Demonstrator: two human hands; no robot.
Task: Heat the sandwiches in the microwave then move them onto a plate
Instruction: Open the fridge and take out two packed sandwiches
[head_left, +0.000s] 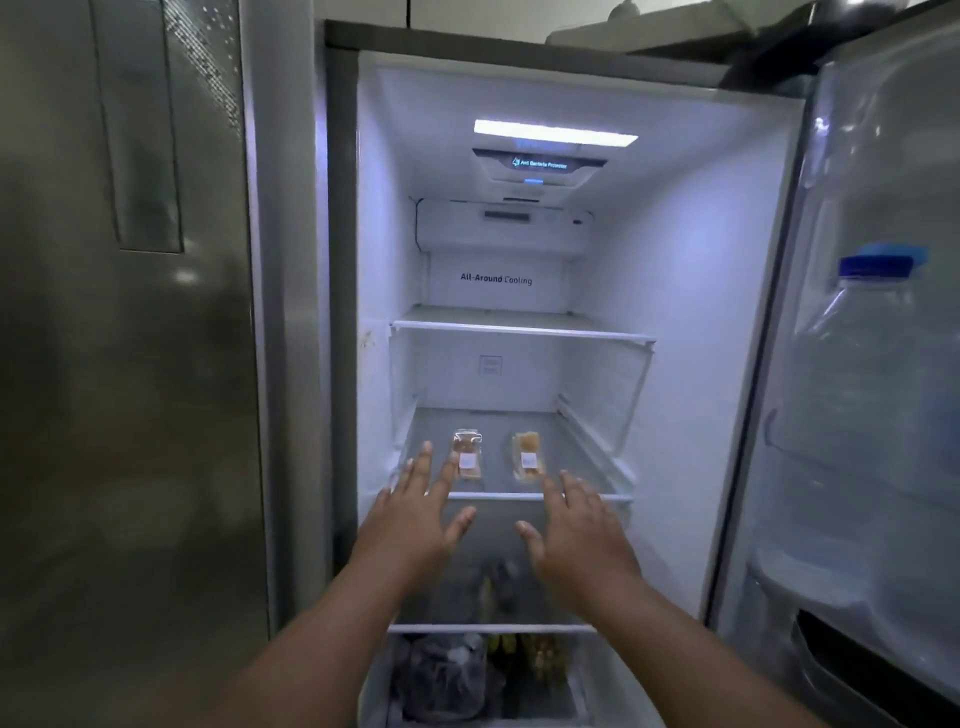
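Two wrapped sandwiches lie side by side on a glass shelf (571, 496) inside the open fridge. The left sandwich (467, 457) and the right sandwich (528, 457) are each in clear packaging with a white label. My left hand (421, 514) reaches in with fingers spread, its fingertips just left of the left sandwich. My right hand (576, 525) is held out with straight fingers, its fingertips just below and right of the right sandwich. Neither hand holds anything.
The fridge's right door (857, 415) stands open with a large water bottle (872, 364) in its rack. The steel left door (130, 364) is closed. An upper shelf (519, 330) sits above the sandwiches. Dark bagged produce (467, 670) fills the lower drawer.
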